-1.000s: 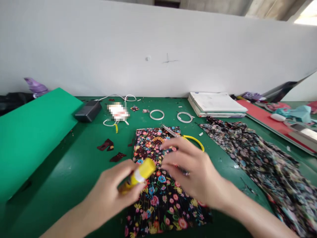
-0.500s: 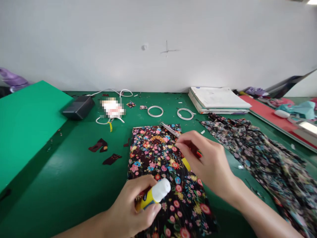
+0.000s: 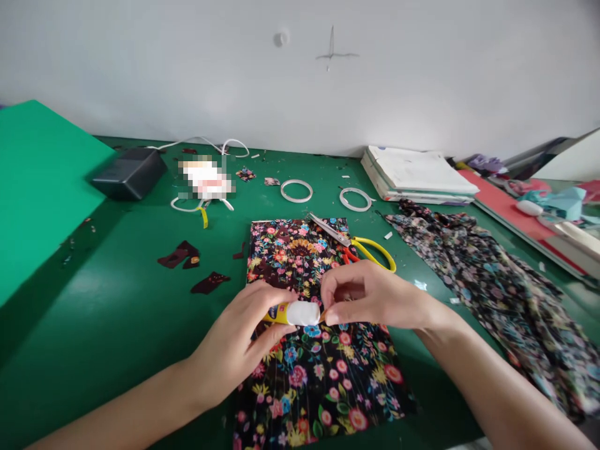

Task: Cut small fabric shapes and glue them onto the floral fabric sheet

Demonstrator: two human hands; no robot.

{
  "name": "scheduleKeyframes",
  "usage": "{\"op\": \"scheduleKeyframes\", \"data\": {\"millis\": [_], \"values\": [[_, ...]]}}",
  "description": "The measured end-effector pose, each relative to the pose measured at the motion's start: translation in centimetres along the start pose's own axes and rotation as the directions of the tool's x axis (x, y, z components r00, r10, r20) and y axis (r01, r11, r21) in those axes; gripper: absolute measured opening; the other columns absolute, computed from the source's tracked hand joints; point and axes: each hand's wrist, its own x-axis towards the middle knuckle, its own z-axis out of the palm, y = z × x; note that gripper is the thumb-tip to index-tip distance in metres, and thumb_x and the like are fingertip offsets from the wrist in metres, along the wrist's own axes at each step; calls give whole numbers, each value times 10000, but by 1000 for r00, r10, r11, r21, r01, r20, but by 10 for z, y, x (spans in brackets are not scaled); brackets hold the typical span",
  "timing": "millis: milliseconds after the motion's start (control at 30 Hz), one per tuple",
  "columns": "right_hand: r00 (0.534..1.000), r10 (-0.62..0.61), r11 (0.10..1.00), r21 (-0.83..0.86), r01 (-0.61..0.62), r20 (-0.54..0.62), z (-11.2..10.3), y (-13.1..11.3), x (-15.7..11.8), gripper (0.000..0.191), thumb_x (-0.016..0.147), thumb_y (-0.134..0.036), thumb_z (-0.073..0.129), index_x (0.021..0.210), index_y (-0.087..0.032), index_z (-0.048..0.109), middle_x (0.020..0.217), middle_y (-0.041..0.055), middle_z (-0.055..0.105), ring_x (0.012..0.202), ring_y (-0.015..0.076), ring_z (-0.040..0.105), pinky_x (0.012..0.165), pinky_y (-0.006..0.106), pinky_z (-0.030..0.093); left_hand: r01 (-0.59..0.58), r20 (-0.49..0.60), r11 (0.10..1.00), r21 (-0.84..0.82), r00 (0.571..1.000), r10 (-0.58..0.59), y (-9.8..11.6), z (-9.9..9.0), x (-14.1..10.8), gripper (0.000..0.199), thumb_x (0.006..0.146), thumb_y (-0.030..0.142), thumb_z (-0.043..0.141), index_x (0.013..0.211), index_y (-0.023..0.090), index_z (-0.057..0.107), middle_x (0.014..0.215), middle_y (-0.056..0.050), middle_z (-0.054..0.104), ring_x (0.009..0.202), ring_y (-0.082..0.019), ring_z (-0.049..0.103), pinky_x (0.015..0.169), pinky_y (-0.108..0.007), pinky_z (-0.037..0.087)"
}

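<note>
My left hand (image 3: 250, 334) is closed around a yellow glue stick (image 3: 276, 313), whose white end points right. My right hand (image 3: 360, 297) pinches a small orange-brown scrap (image 3: 322, 317) against that white end; most of the scrap is hidden by the fingers. Both hands are over a dark floral fabric piece (image 3: 328, 381) that lies flat on the table. Beyond my right hand, scissors (image 3: 335, 232) with yellow and red handles lie across the fabric's far right corner. Dark brown cut pieces (image 3: 267, 270) rest on the fabric's upper left part.
Brown scraps (image 3: 210, 282) lie left on the green table (image 3: 140, 325). Behind are two clear rings (image 3: 296, 191), a black box (image 3: 129, 174) and a stack of books (image 3: 419, 175). Crumpled floral cloth (image 3: 482, 281) spreads at right, a green board (image 3: 42, 187) at left.
My right hand has moved away from the scissors, left and nearer me, to the glue stick's end. The glue stick has tilted level and moved up. The view has tipped down.
</note>
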Motion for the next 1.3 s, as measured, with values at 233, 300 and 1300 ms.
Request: {"op": "scheduleKeyframes", "data": {"millis": [233, 300, 1300], "values": [[999, 37, 990, 136, -35, -11, 5, 7, 7, 242, 719, -267, 863, 811, -168, 661, 784, -29, 650, 699, 75, 560, 599, 178, 407, -71, 27, 994, 88, 997, 68, -2, -1, -1, 174, 972, 206, 608, 1140, 252, 609, 1054, -40, 701, 995, -209, 661, 842, -300, 504], [999, 44, 982, 183, -48, 23, 3, 8, 7, 236, 749, -289, 840, 882, -169, 687, 819, -8, 685, 731, 90, 600, 607, 185, 437, -113, 30, 985, 128, 993, 110, -5, 0, -2, 178, 985, 196, 587, 1153, 253, 594, 1059, -33, 691, 994, -197, 658, 841, -289, 509], [999, -3, 933, 360, 19, -45, 14, 11, 12, 150, 734, -218, 870, 846, -154, 795, 708, -12, 715, 551, 44, 534, 466, 153, 418, -204, 52, 965, 165, 979, 198, -8, -2, -2, 202, 993, 166, 577, 1178, 247, 567, 1045, -15, 668, 962, -151, 645, 826, -220, 506]]}}
